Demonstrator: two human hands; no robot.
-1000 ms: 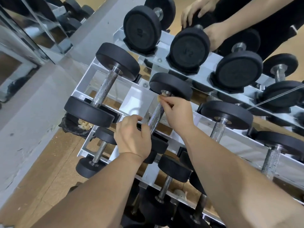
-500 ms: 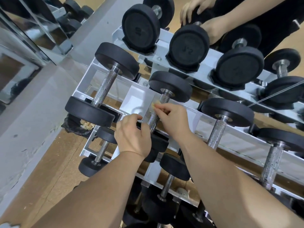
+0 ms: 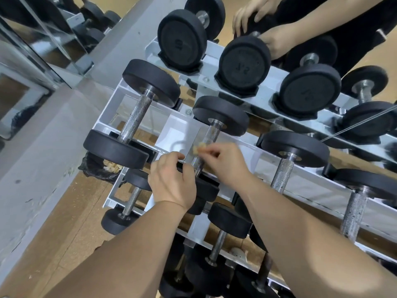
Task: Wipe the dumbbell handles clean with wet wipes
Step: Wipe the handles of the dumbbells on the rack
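At frame centre the right hand (image 3: 225,164), pinching the yellowish wipe (image 3: 197,148), has slid down the dumbbell handle (image 3: 211,134) from the far head (image 3: 221,115), while the left hand (image 3: 171,181) stays clamped on the near head (image 3: 207,188).

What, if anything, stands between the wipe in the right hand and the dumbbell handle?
Nothing visible does. The right hand pinches the wipe right at the knurled handle. The left hand grips the dumbbell lower down, at its near end, clear of that stretch.
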